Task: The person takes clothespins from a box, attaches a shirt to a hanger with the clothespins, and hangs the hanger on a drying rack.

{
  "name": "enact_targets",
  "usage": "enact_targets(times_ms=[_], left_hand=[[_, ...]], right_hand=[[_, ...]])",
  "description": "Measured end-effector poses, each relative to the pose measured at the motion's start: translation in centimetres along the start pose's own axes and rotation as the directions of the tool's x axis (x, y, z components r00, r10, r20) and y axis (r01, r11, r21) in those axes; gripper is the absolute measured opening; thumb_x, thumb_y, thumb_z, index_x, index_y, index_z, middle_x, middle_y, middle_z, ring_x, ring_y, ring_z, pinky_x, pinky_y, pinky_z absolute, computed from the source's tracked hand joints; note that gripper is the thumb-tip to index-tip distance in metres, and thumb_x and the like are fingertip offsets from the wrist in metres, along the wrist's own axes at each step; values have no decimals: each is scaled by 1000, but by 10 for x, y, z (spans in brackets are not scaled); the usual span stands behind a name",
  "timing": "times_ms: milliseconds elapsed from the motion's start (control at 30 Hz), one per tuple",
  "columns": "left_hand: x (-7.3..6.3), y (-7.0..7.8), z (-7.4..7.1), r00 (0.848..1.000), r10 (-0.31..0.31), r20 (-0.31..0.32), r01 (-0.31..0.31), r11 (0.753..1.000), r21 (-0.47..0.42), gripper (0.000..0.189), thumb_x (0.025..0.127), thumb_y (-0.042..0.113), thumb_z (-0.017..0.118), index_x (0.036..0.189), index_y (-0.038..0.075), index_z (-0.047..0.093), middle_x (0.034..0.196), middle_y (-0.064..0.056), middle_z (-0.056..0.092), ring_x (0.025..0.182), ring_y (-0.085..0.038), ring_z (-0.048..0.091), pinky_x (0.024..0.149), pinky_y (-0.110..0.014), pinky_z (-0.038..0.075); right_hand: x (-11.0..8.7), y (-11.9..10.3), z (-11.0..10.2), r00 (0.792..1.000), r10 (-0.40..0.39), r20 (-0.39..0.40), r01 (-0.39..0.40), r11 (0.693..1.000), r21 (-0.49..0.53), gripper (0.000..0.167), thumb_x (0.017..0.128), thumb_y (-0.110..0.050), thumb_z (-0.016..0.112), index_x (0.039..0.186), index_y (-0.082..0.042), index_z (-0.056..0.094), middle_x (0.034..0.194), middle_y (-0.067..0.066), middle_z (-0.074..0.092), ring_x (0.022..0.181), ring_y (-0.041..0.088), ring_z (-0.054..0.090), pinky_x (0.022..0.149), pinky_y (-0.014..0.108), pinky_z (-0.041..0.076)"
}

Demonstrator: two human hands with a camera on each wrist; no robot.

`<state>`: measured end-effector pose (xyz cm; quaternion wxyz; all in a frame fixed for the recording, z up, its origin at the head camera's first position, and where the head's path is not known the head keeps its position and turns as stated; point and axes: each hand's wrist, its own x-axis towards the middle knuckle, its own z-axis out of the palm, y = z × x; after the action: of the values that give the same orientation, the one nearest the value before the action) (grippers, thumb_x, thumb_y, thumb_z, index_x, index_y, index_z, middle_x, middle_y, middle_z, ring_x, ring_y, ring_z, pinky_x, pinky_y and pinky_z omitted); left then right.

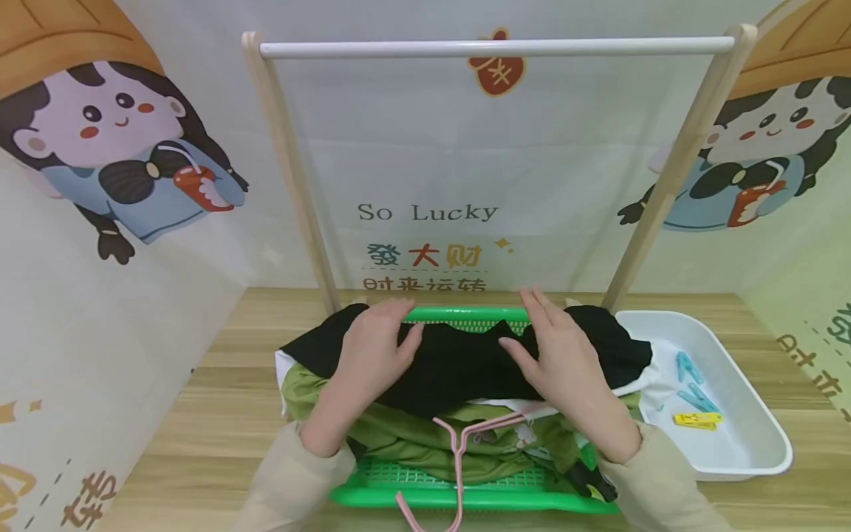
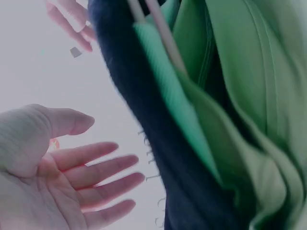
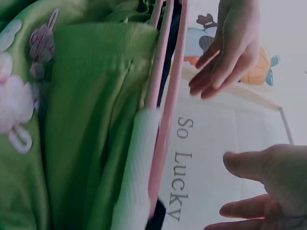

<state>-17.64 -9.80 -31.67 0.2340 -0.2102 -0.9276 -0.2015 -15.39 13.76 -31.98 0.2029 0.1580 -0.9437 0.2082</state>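
Observation:
Both hands hover over a black garment (image 1: 459, 362), fingers fairly straight and nothing held. My left hand (image 1: 375, 343) is over its left half, and in the left wrist view the palm and spread fingers stand apart from the cloth. Over the right half is my right hand (image 1: 565, 351), its fingers also apart from the cloth in the right wrist view. A pink hanger (image 1: 458, 465) lies with its hook toward me, its arms among the clothes. Below it are green clothes (image 1: 412, 440) with pale appliqués, partly hidden, in a green basket (image 1: 485, 499).
A wooden rack with a white crossbar (image 1: 499, 48) stands behind the basket. At the right, a white tray (image 1: 764, 443) contains blue clothespins (image 1: 698, 397) and a yellow clothespin (image 1: 698, 420). Printed cloth walls (image 1: 425, 148) enclose the wooden table (image 1: 199, 428).

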Motion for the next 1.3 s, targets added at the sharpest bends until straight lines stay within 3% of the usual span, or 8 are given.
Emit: enact_targets(times_ms=[100,200,300,533,733,933,1067,1300], left_hand=[[-5,-5,-6,998,22,-65,-25,999,-40,26,84,12,69,109,3,69,103,-12,68,81,-26,64,50,-31,46],[-11,-10,-14,999,12,-49,-14,998,-56,24,83,10,70,106,4,70,100,-12,69,69,-24,61,42,-27,37],[-19,-14,-21,1000,16,-5,-16,998,-59,22,83,10,70,104,4,70,100,-12,69,65,-22,60,44,-27,40],[-36,-22,-40,998,29,49,-26,997,-76,22,82,7,71,103,2,70,100,-13,69,89,-29,66,71,-41,53],[-47,-34,-48,997,34,67,-28,996,-82,22,80,4,72,101,0,70,98,-12,70,90,-29,66,73,-42,53],[-54,-48,-46,992,38,122,-31,998,-62,23,79,6,74,100,0,70,98,-11,70,88,-26,65,68,-37,53],[-58,-56,-41,989,43,140,-35,998,-58,26,77,7,75,101,0,70,101,-12,69,92,-28,64,72,-40,53],[-61,-65,-35,988,89,128,-81,995,-63,29,74,6,78,101,1,70,102,-11,68,97,-27,63,76,-40,53]], right_hand=[[-3,6,-3,992,-38,-121,44,998,47,55,82,-16,73,129,3,52,126,24,54,113,40,52,81,52,49],[-7,12,-7,977,-63,-202,75,996,51,48,78,-9,75,121,3,59,114,23,62,104,38,58,76,51,50],[-11,19,-12,963,-79,-258,94,995,45,43,75,-5,77,115,3,63,107,22,65,96,36,62,71,50,51],[-23,38,-27,958,-50,-281,64,997,40,41,73,-1,77,111,5,64,95,23,67,81,35,65,57,47,50],[-33,53,-39,960,-12,-280,20,999,28,38,71,0,77,107,7,65,91,25,66,78,37,64,60,50,48],[-44,78,-43,952,5,-305,-9,1000,-12,39,67,2,78,104,8,65,85,23,67,74,37,64,53,43,43],[-50,102,-41,948,30,-317,-43,999,-34,35,66,2,77,99,9,66,79,24,67,70,38,64,55,47,44],[-61,137,-38,957,142,-254,-153,988,-24,23,73,3,69,94,11,65,74,26,65,62,40,62,48,40,40]])
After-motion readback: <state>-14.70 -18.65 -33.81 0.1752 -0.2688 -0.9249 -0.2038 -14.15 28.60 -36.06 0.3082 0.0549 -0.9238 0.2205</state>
